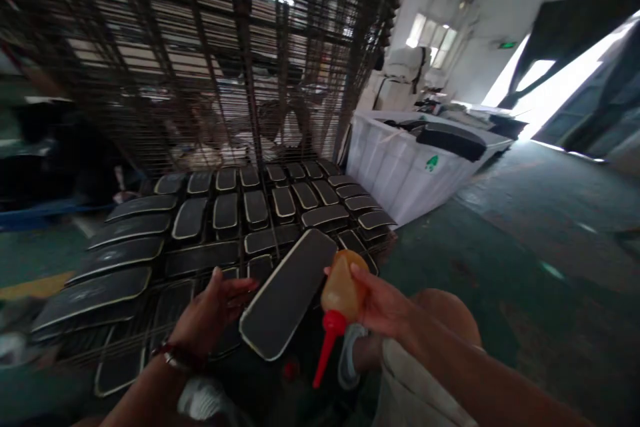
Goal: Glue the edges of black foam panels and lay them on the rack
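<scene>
My right hand (383, 300) is wrapped round an amber squeeze bottle (341, 287) with a red cap and a long red nozzle that points down. Just left of the bottle, a dark oblong panel (290, 293) with rounded corners and a pale line along its edge sits at a slant. My left hand (220, 303) is at the panel's left side, fingers stretched toward its edge and thumb raised. Whether those fingertips touch the panel I cannot tell. Around and behind lie several similar dark panels (225, 210) in rows on a wire rack.
Upright wire grid racks (240, 47) rise behind the panels. To the right stands a large white bin (395, 167) with dark pieces in it. The green floor (530, 247) stretches right toward a bright doorway. My shoe (350, 357) is below the bottle.
</scene>
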A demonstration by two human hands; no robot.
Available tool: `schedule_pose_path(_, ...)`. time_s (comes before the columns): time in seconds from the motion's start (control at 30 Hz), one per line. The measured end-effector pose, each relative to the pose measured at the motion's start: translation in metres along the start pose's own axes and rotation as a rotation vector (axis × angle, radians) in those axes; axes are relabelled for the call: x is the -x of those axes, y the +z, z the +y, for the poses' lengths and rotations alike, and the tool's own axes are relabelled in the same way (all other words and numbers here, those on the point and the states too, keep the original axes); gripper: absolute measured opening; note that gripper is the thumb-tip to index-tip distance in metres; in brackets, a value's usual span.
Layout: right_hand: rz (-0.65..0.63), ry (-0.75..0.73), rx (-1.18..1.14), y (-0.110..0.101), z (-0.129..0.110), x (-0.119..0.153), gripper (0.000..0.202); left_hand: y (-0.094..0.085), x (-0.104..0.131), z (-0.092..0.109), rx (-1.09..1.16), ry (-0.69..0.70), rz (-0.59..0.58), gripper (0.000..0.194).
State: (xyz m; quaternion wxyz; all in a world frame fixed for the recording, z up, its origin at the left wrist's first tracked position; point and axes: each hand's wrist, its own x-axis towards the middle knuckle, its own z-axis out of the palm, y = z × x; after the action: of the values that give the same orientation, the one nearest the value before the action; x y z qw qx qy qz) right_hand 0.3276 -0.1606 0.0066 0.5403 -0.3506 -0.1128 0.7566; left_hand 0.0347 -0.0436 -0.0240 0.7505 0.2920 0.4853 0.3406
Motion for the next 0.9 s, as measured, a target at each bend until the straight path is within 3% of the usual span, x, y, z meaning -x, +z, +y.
schedule_pose_path(0.13, -0.001, 0.132, 0.128, -0.010, 0.001, 0.001, 0.055, -0.002, 0.005, -0.004, -0.025, -0.132, -0.285, 0.044)
schedule_pose_path(0.27, 0.007, 0.205, 0.232, -0.007, 0.011, -0.010, 0.059, 0.012, 0.003, -0.021, -0.082, -0.098, -0.469, 0.037)
schedule_pose_path(0.33, 0.010, 0.206, 0.263, -0.005, 0.017, -0.017, 0.062, 0.015, 0.001, -0.030, -0.106, -0.077, -0.473, 0.035)
schedule_pose_path(0.5, 0.028, 0.144, 0.289, -0.005, 0.019, -0.024, 0.059, 0.012, -0.006, -0.038, -0.144, -0.013, -0.354, 0.037)
schedule_pose_path(0.6, 0.063, 0.027, 0.273, -0.006, -0.003, -0.020, 0.060, 0.006, -0.002, -0.032, -0.181, 0.022, -0.354, 0.035)
schedule_pose_path(0.77, 0.229, -0.456, 0.358, 0.001, -0.062, -0.021, 0.066, 0.004, 0.014, -0.020, -0.290, 0.001, -0.455, 0.034)
schedule_pose_path(0.9, 0.183, -0.623, 0.534, 0.014, -0.082, -0.025, 0.060, 0.005, 0.019, -0.020, -0.305, -0.035, -0.574, 0.042)
